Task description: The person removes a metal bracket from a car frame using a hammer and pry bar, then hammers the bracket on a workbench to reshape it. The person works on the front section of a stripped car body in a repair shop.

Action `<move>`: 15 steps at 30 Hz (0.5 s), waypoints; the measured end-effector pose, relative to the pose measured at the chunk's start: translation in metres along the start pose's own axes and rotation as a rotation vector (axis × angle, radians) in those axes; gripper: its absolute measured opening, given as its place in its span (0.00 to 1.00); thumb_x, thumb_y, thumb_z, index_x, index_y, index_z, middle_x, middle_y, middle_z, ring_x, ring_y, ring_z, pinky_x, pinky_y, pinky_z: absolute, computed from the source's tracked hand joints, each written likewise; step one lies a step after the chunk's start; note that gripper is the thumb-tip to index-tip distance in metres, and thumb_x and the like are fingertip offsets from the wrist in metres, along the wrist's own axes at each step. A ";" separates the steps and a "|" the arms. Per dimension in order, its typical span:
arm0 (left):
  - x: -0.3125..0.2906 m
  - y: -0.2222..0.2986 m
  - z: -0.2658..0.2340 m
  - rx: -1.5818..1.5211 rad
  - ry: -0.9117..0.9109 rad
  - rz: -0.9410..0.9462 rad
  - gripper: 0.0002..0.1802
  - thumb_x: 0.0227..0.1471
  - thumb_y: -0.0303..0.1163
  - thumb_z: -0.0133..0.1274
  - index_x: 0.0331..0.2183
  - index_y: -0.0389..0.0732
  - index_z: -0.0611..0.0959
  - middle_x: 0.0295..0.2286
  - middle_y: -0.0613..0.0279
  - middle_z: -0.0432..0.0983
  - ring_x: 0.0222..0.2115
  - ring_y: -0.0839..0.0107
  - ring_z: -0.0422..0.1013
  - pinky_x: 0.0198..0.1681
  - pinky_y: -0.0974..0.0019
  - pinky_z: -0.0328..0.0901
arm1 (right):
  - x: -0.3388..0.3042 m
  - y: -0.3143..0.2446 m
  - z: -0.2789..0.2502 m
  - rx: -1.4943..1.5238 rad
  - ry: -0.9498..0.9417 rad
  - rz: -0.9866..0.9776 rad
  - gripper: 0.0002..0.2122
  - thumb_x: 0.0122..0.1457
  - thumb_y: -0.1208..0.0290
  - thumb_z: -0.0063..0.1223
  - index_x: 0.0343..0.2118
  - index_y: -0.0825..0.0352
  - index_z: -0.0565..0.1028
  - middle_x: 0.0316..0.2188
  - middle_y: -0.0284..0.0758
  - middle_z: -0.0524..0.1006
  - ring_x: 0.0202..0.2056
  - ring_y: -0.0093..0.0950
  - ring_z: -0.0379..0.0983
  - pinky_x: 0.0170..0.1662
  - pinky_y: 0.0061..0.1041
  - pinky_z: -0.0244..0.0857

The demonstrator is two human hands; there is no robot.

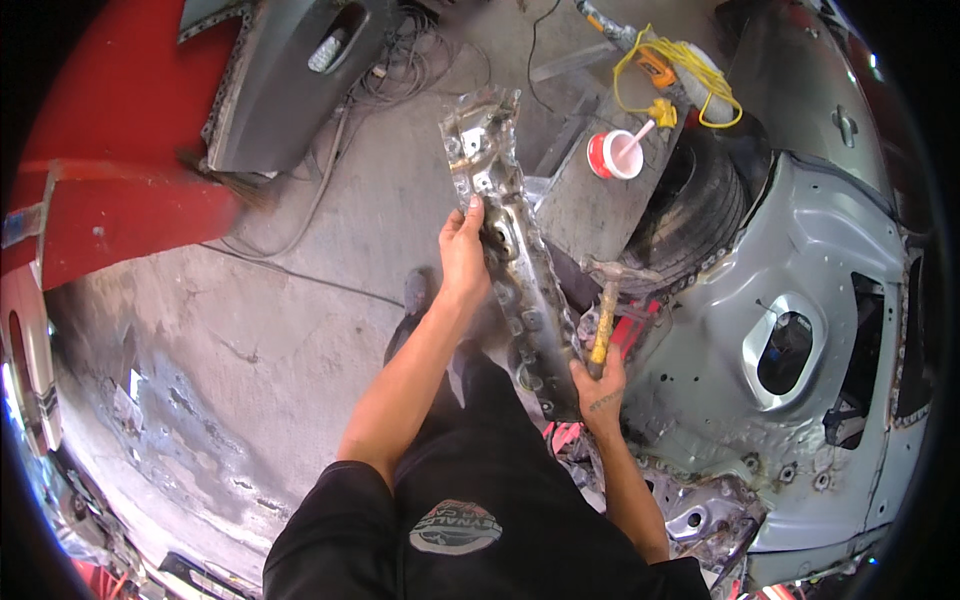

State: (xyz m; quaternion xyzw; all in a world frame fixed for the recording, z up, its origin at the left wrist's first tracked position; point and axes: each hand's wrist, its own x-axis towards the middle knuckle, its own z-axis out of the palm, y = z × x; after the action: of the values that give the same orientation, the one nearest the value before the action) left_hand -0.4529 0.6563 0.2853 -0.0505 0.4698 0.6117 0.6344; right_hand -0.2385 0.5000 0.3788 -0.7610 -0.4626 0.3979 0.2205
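Note:
A long, bare metal car body rail (515, 240) with ragged edges, holes and rust marks hangs at a slant in front of me. My left hand (466, 252) grips its left edge near the upper part, thumb on top. My right hand (600, 385) is closed round the lower end of a hammer (606, 318) with a worn yellow handle, its head pointing away from me. The right thumb lies against the rail's lower right edge. The fingers under the rail are hidden.
A grey car body panel (700, 350) fills the right side, with a tyre (695, 220) behind it. A red and white cup (622, 156) with a stick stands on a board near a yellow cord (690, 60). Red body panels (130, 200) and cables (310, 215) lie left.

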 end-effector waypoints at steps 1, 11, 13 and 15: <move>0.003 -0.007 -0.005 0.002 0.005 -0.019 0.13 0.64 0.40 0.55 0.37 0.38 0.80 0.30 0.67 0.78 0.28 0.78 0.72 0.33 0.71 0.68 | 0.001 0.006 0.000 -0.023 0.003 -0.001 0.17 0.53 0.78 0.62 0.46 0.70 0.72 0.40 0.35 0.75 0.44 0.27 0.70 0.51 0.28 0.64; 0.018 -0.057 -0.024 -0.028 -0.008 -0.095 0.13 0.63 0.39 0.56 0.36 0.38 0.81 0.30 0.64 0.80 0.27 0.74 0.74 0.33 0.67 0.70 | -0.005 0.036 -0.004 -0.147 -0.110 0.015 0.17 0.54 0.75 0.62 0.46 0.69 0.72 0.34 0.39 0.78 0.37 0.31 0.75 0.43 0.32 0.68; 0.025 -0.062 -0.025 -0.004 -0.023 -0.086 0.14 0.63 0.39 0.56 0.36 0.37 0.81 0.30 0.63 0.80 0.28 0.74 0.75 0.33 0.67 0.70 | -0.006 0.035 -0.004 -0.126 -0.133 0.029 0.16 0.54 0.75 0.63 0.45 0.68 0.72 0.33 0.36 0.78 0.35 0.27 0.73 0.42 0.30 0.67; 0.050 -0.078 -0.040 0.024 -0.039 -0.075 0.15 0.62 0.40 0.57 0.37 0.36 0.81 0.30 0.62 0.81 0.28 0.73 0.75 0.34 0.67 0.70 | 0.000 0.042 -0.003 -0.122 -0.153 0.032 0.16 0.55 0.76 0.62 0.45 0.68 0.72 0.34 0.36 0.78 0.36 0.26 0.73 0.42 0.29 0.67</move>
State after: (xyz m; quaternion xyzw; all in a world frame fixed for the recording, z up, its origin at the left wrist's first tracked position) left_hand -0.4198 0.6482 0.1908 -0.0485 0.4623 0.5829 0.6664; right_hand -0.2137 0.4805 0.3512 -0.7476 -0.4894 0.4294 0.1312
